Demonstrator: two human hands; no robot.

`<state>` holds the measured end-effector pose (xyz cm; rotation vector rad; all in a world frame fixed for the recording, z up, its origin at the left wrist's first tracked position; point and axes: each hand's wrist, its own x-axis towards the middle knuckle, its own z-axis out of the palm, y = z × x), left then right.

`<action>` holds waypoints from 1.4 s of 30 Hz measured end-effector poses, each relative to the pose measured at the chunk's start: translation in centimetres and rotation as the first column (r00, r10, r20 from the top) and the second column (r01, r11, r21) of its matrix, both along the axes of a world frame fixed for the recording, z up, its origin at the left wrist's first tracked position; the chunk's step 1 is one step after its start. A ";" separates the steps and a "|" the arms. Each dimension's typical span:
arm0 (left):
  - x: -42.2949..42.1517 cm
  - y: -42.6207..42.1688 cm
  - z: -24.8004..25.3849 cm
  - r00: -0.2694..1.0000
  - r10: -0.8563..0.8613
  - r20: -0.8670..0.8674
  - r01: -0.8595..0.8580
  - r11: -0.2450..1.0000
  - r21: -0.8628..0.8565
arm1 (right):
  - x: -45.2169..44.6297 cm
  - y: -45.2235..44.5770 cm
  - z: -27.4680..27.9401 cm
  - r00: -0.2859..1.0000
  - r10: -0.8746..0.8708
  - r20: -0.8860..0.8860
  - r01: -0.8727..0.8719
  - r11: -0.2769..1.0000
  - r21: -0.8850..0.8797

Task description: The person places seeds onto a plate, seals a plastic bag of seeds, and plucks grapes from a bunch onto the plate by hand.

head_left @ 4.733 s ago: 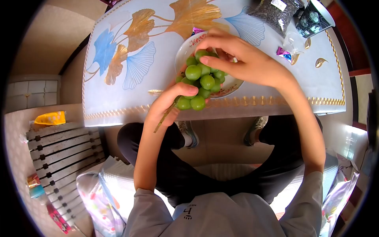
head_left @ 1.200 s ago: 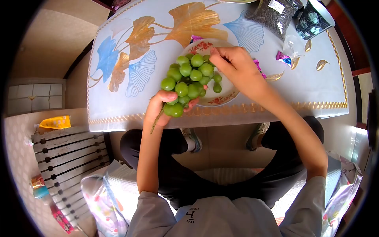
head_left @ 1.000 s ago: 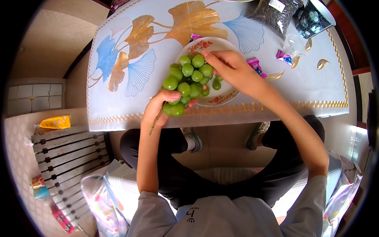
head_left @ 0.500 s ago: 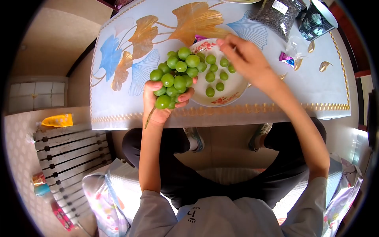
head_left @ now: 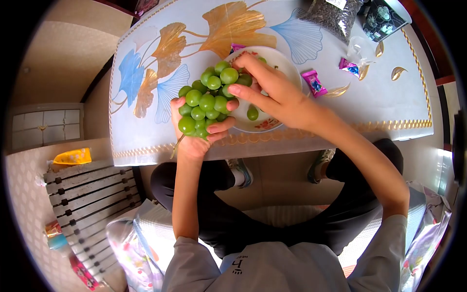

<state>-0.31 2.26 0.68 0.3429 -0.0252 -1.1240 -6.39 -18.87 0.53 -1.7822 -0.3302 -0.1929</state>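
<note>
A bunch of green grapes [head_left: 206, 102] rests in my left hand [head_left: 194, 141], whose fingers wrap round it from below; its stem points down toward the wrist. My right hand [head_left: 277, 92] is at the right side of the bunch, thumb and forefinger apart on either side of a grape at its edge. Under my right hand lies a white plate [head_left: 290, 65] with a red floral pattern. A loose grape [head_left: 252, 112] shows on the plate, and my right hand hides much of the plate's middle.
Purple-wrapped sweets [head_left: 314, 83] lie right of the plate, another [head_left: 349, 67] beside a clear plastic cup [head_left: 360, 50]. A bag of dark seeds [head_left: 333, 18] and a black patterned container [head_left: 384, 20] stand at the back right of the tablecloth [head_left: 160, 131].
Several grapes have appeared on the plate since the earliest frame. Since half a second ago my right hand has moved left and down, from above the plate to the bunch.
</note>
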 end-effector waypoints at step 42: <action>-0.1 -1.5 -1.3 0.921 -0.289 -0.259 0.222 0.940 -0.260 | 1.4 -0.1 -0.9 0.979 -0.064 -0.194 0.124 0.941 0.314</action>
